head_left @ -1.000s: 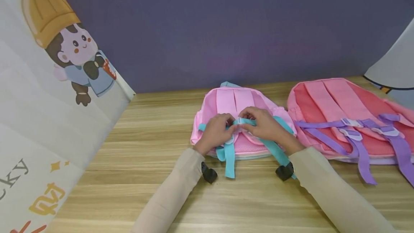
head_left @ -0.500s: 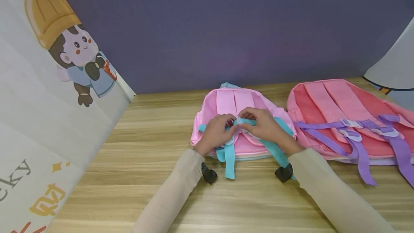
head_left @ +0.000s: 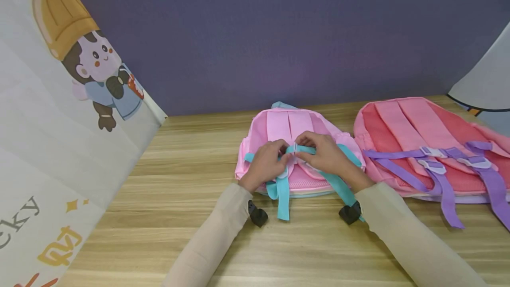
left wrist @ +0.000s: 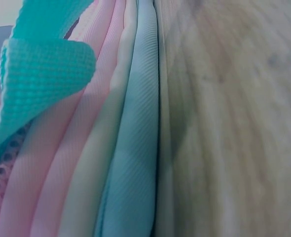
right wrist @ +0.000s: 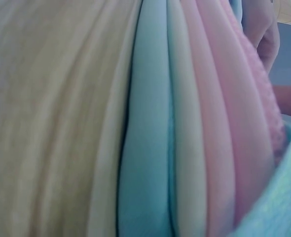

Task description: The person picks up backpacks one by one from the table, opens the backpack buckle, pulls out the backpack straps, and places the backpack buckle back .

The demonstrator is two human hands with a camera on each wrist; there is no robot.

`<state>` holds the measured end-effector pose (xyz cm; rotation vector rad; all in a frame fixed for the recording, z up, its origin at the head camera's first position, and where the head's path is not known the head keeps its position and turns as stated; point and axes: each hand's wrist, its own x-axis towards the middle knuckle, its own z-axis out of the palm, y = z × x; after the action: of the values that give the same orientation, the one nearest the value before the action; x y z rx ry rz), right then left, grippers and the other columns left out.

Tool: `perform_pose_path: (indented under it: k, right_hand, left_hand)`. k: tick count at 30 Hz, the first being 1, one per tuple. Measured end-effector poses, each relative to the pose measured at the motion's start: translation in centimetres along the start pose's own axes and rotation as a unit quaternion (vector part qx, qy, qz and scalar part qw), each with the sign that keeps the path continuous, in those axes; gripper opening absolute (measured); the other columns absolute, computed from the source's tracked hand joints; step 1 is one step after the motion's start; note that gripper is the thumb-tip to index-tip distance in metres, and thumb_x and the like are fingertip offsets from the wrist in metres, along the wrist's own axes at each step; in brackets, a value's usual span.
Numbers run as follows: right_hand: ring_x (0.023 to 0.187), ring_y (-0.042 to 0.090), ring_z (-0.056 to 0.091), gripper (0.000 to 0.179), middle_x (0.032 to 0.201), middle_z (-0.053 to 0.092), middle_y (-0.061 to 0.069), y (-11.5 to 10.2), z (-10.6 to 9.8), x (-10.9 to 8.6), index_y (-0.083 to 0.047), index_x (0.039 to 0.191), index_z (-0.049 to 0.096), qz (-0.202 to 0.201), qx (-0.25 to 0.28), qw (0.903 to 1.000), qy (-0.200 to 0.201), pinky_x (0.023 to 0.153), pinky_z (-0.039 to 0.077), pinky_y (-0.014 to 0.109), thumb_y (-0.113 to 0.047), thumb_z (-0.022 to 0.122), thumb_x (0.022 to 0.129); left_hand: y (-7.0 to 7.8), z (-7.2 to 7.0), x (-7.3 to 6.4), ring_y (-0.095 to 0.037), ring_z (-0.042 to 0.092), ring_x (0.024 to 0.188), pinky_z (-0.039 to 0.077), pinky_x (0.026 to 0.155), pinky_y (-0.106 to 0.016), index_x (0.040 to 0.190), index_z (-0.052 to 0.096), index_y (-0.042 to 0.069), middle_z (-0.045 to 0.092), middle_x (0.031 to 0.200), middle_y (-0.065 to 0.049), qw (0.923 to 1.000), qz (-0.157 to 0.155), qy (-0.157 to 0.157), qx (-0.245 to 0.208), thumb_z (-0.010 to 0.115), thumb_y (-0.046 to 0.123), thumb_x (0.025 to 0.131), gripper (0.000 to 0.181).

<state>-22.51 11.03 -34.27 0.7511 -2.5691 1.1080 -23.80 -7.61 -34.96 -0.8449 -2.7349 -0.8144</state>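
Observation:
A small pink backpack [head_left: 300, 121] lies in the head view with its shoulder-strap side up. Above its middle, a turquoise strap [head_left: 306, 149] runs through a small whitish buckle [head_left: 295, 147]. My left hand [head_left: 264, 163] pinches the strap at the buckle's left side, its fingertips partly hidden. On the other side my right hand [head_left: 324, 156] pinches the strap between thumb and fingers, close to the buckle. A loose turquoise strap end [head_left: 283, 198] hangs over the bag's lower edge. The left wrist view shows a folded turquoise strap [left wrist: 47, 69] beside the bag's layered edge [left wrist: 130, 148].
To the right, touching the pink bag, lies a larger coral-pink backpack [head_left: 406, 123] with purple straps [head_left: 448, 198]. Both bags rest on a wood-grain table [head_left: 175, 180]. A dark panel [head_left: 255, 34] stands behind, and a printed white sheet [head_left: 79, 145] is at the left.
Both hands keep their grip at the buckle, which has shifted only very slightly. Neither bag has moved.

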Motion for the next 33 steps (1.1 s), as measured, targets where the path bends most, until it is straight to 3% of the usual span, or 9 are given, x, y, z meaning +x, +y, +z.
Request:
perform_pose_path:
  k: [12, 19, 33]
  right_hand:
    - [0.091, 0.026, 0.068, 0.026, 0.098, 0.071, 0.012, 0.07, -0.09, 0.15, -0.003, 0.108, 0.067, 0.007, 0.015, 0.9999, 0.002, 0.085, 0.054, 0.043, -0.011, 0.072, 0.084]
    - [0.091, 0.027, 0.068, 0.028, 0.098, 0.071, 0.013, -0.03, -0.28, 0.22, -0.002, 0.108, 0.067, 0.016, 0.011, 0.9998, 0.0, 0.086, 0.053, 0.044, -0.013, 0.073, 0.083]
    - [0.094, 0.028, 0.067, 0.028, 0.099, 0.072, 0.012, 0.05, -0.63, 0.04, -0.003, 0.108, 0.068, 0.023, -0.001, 0.9997, 0.006, 0.088, 0.052, 0.045, -0.013, 0.074, 0.082]
  left_hand:
    - [-0.21, -0.18, 0.02, -0.02, 0.063, 0.096, 0.044, 0.091, -0.042, 0.121, 0.06, 0.012, 0.068, 0.105, -0.008, 0.9982, 0.003, -0.002, -0.061, 0.057, 0.023, 0.092, 0.031]
    - [-0.15, -0.21, -0.04, -0.018, 0.062, 0.092, 0.037, 0.086, -0.04, 0.115, 0.064, 0.011, 0.069, 0.104, -0.004, 0.9981, 0.013, 0.007, -0.06, 0.057, 0.022, 0.095, 0.025]
    - [0.12, -0.11, -0.02, -0.019, 0.061, 0.087, 0.038, 0.086, -0.039, 0.106, 0.063, 0.008, 0.069, 0.096, -0.005, 0.999, -0.01, 0.009, -0.043, 0.06, 0.019, 0.093, 0.017]
